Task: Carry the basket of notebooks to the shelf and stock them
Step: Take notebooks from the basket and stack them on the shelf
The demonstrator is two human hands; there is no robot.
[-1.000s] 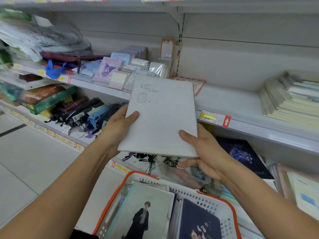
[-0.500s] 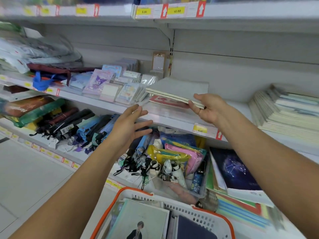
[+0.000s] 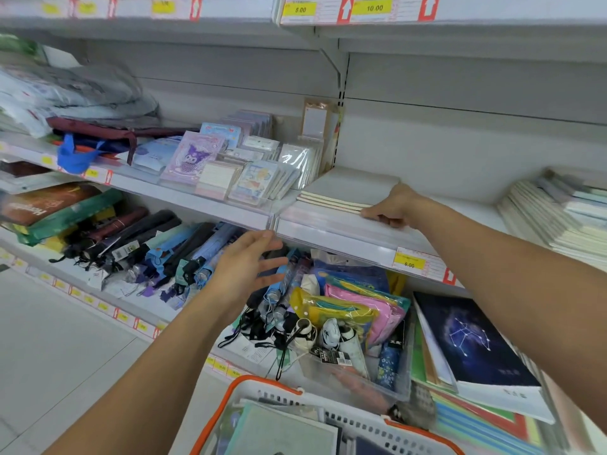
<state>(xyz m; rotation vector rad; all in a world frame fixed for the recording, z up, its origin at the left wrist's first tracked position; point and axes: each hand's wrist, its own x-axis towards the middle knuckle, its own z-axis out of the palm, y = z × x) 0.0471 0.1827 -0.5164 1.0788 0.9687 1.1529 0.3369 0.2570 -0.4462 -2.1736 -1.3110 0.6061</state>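
Your right hand [image 3: 392,205] reaches out to the middle shelf [image 3: 331,231] at about one o'clock from the centre of your view, fingers curled over the near right corner of a grey notebook [image 3: 351,188]. That notebook lies flat on top of a short stack of notebooks [image 3: 328,201], whose pale page edges face you; your fingertips touch those edges and the shelf in front of them. The hand grips the corner of the top notebook, thumb hidden behind it.

Your left hand [image 3: 249,267] hangs in the air near the centre, just below the shelf's front lip, palm turned inward with fingers spread and holding nothing. It floats above the row of folded umbrellas [image 3: 157,247] on the lower shelf.

The basket [image 3: 348,418], white with an orange rim, sits at six o'clock at the bottom edge, with more notebooks [image 3: 282,431] lying inside it.

At three o'clock a larger slanted pile of pale notebooks [image 3: 551,221] rests on the same middle shelf, well apart from your right hand. At four o'clock, a dark book with a constellation cover [image 3: 469,343] lies on the lower shelf. A yellow price label [image 3: 409,261] marked 6.00 sits on the shelf lip under your right forearm.
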